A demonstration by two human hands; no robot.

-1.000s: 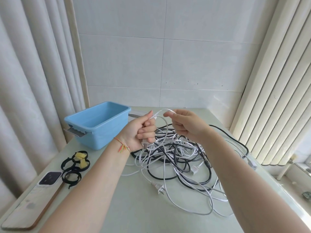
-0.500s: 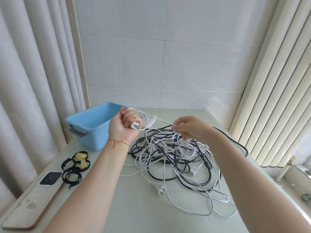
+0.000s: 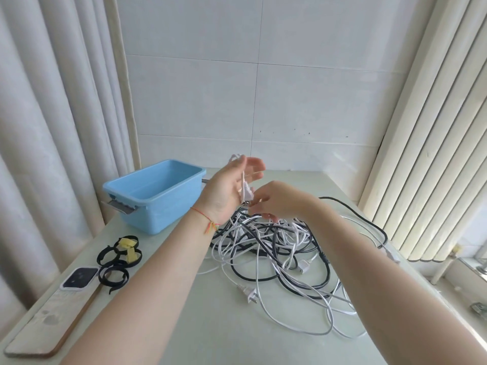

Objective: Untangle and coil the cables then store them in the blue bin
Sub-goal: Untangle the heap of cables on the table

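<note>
A pale table [image 3: 184,325] fills the bottom of the view, with a white tiled wall behind it and curtains on the left. Tall blinds hang on the right.

A blue bin [image 3: 155,196] sits at the back left of the table. Nothing can be seen in the part of its inside that shows.

A big messy pile of cables [image 3: 276,246] lies in the middle of the table, just to the right of the bin. White and black cables cross over each other many times. One white plug [image 3: 249,292] lies at the front of the pile.

A flat wooden board [image 3: 44,322] lies at the front left edge. A phone [image 3: 79,277] rests on its far end. Black straps [image 3: 116,262] with yellow bits lie beside the phone, between it and the bin.

Both hands are up above the pile, close together. The left hand [image 3: 226,188] is turned palm up with its fingers spread loosely, and a white cable [image 3: 243,180] runs across its palm and over the top. The right hand [image 3: 279,201] has its fingers bent down at a small white end piece of that cable, but it is too blurry to tell if it is gripping it.
</note>
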